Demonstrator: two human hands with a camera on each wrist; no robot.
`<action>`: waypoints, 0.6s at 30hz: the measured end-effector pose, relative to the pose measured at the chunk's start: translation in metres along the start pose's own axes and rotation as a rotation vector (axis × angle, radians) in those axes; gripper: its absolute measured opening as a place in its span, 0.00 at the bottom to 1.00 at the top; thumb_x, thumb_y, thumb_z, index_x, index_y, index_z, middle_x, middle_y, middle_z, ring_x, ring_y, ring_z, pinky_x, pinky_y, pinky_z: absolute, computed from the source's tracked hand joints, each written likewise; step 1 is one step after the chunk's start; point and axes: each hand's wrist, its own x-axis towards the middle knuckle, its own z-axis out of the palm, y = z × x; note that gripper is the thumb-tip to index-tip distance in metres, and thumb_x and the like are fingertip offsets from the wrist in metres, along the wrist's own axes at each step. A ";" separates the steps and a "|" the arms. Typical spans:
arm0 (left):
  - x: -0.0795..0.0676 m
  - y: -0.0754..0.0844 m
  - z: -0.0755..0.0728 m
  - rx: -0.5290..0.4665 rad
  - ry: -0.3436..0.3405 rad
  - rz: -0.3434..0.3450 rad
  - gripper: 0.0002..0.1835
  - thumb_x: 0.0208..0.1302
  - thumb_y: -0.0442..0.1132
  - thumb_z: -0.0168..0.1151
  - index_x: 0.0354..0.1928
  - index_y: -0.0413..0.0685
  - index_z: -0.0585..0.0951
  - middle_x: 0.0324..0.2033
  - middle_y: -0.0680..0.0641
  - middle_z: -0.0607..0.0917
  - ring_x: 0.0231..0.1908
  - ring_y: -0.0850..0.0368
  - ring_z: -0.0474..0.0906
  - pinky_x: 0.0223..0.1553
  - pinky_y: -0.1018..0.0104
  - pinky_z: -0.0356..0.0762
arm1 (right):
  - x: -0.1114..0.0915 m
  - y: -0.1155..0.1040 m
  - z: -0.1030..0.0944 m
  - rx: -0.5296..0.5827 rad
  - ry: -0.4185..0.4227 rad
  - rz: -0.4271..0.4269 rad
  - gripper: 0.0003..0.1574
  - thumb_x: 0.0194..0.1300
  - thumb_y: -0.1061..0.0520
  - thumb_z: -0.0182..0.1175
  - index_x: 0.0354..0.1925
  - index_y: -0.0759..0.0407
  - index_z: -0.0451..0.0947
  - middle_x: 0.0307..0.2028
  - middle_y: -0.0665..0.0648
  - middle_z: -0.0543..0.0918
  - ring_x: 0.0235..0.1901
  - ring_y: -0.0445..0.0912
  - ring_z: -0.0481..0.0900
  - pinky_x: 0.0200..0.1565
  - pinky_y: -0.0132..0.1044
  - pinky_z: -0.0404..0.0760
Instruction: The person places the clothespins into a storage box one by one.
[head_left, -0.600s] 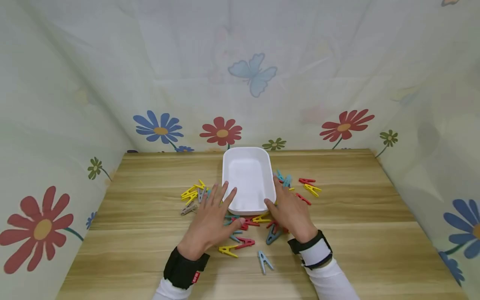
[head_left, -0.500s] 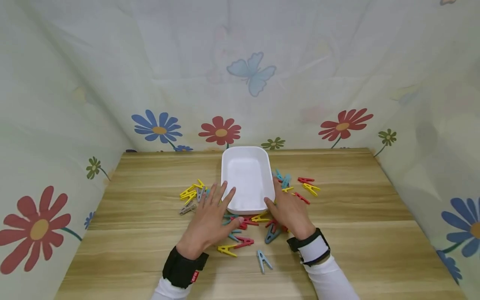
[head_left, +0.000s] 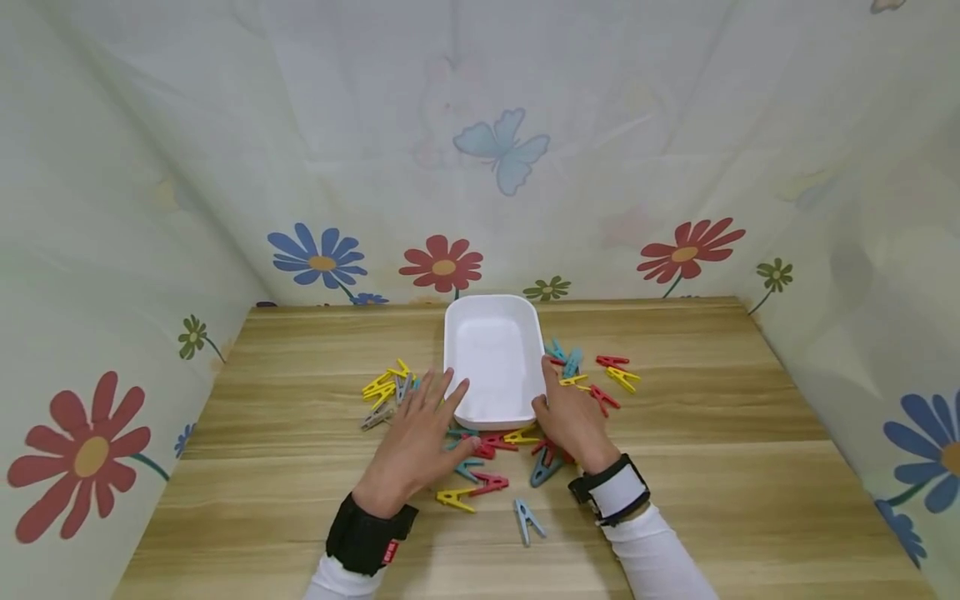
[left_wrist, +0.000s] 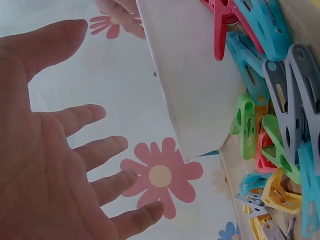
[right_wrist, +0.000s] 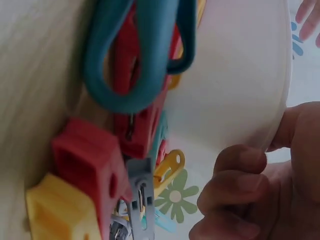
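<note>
A white rectangular tub (head_left: 495, 358) stands at the back middle of the table, with no clothespin in it. At its near right corner, my right hand (head_left: 577, 421) pinches the rim between thumb and curled fingers, as the right wrist view shows closely. My left hand (head_left: 412, 450) is held with fingers spread by the tub's near left side; the left wrist view shows its palm apart from the wall (left_wrist: 200, 90). Loose clothespins lie around the tub: a yellow clothespin (head_left: 454, 500), a light blue clothespin (head_left: 528, 522), a green clothespin (left_wrist: 245, 125) and several others.
The wooden table (head_left: 712, 467) ends at a flower-patterned curtain (head_left: 360, 100) behind and at both sides. Yellow clothespins (head_left: 377, 387) cluster left of the tub. Right of it lie a red clothespin (head_left: 612, 361) and another yellow clothespin (head_left: 622, 380).
My right hand has shifted slightly left, and its fingers have curled in at the tub's rim, uncovering more of a red clothespin beside it. My left hand and the tub have hardly moved.
</note>
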 end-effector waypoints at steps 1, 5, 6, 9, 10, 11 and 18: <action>-0.001 -0.001 -0.001 -0.005 -0.005 -0.008 0.43 0.59 0.67 0.50 0.71 0.59 0.51 0.70 0.48 0.48 0.68 0.47 0.35 0.62 0.41 0.44 | 0.000 0.000 0.000 0.007 -0.004 0.010 0.40 0.63 0.51 0.49 0.70 0.54 0.49 0.12 0.54 0.68 0.11 0.48 0.65 0.13 0.41 0.62; -0.005 -0.005 -0.002 -0.014 -0.027 -0.028 0.43 0.57 0.64 0.54 0.71 0.60 0.52 0.70 0.48 0.49 0.68 0.48 0.35 0.62 0.41 0.45 | 0.001 0.000 0.002 0.016 -0.024 0.035 0.43 0.62 0.49 0.50 0.71 0.52 0.45 0.13 0.54 0.68 0.11 0.48 0.65 0.14 0.41 0.62; -0.007 -0.006 -0.001 -0.014 -0.033 -0.030 0.42 0.57 0.64 0.55 0.71 0.60 0.52 0.70 0.48 0.50 0.68 0.49 0.35 0.62 0.41 0.45 | 0.001 0.001 0.002 0.016 -0.028 0.038 0.44 0.62 0.49 0.50 0.71 0.52 0.44 0.13 0.54 0.68 0.12 0.48 0.65 0.14 0.41 0.62; -0.014 -0.010 -0.001 0.013 -0.038 -0.018 0.42 0.57 0.63 0.56 0.70 0.60 0.53 0.70 0.47 0.51 0.68 0.50 0.34 0.62 0.43 0.45 | 0.003 0.004 0.004 0.026 -0.025 0.009 0.44 0.63 0.50 0.50 0.72 0.52 0.42 0.12 0.53 0.68 0.11 0.48 0.65 0.14 0.41 0.62; -0.016 -0.012 -0.001 0.025 -0.031 -0.007 0.42 0.57 0.63 0.56 0.70 0.60 0.54 0.69 0.47 0.52 0.68 0.50 0.34 0.62 0.43 0.45 | 0.003 0.005 0.004 0.028 -0.029 0.000 0.44 0.63 0.50 0.49 0.72 0.51 0.42 0.12 0.53 0.68 0.11 0.48 0.65 0.14 0.40 0.62; -0.019 -0.013 -0.001 0.039 -0.026 0.002 0.42 0.57 0.64 0.56 0.70 0.59 0.54 0.69 0.47 0.53 0.68 0.50 0.34 0.63 0.44 0.44 | 0.004 0.005 0.004 0.027 -0.034 -0.007 0.43 0.63 0.50 0.48 0.72 0.50 0.42 0.12 0.53 0.68 0.11 0.47 0.64 0.14 0.40 0.61; -0.037 -0.014 -0.006 0.097 -0.043 0.078 0.42 0.54 0.62 0.61 0.68 0.57 0.60 0.67 0.46 0.58 0.66 0.45 0.45 0.63 0.44 0.47 | 0.002 0.006 0.004 0.030 -0.055 -0.042 0.43 0.64 0.50 0.45 0.71 0.55 0.40 0.11 0.52 0.67 0.10 0.47 0.64 0.14 0.40 0.61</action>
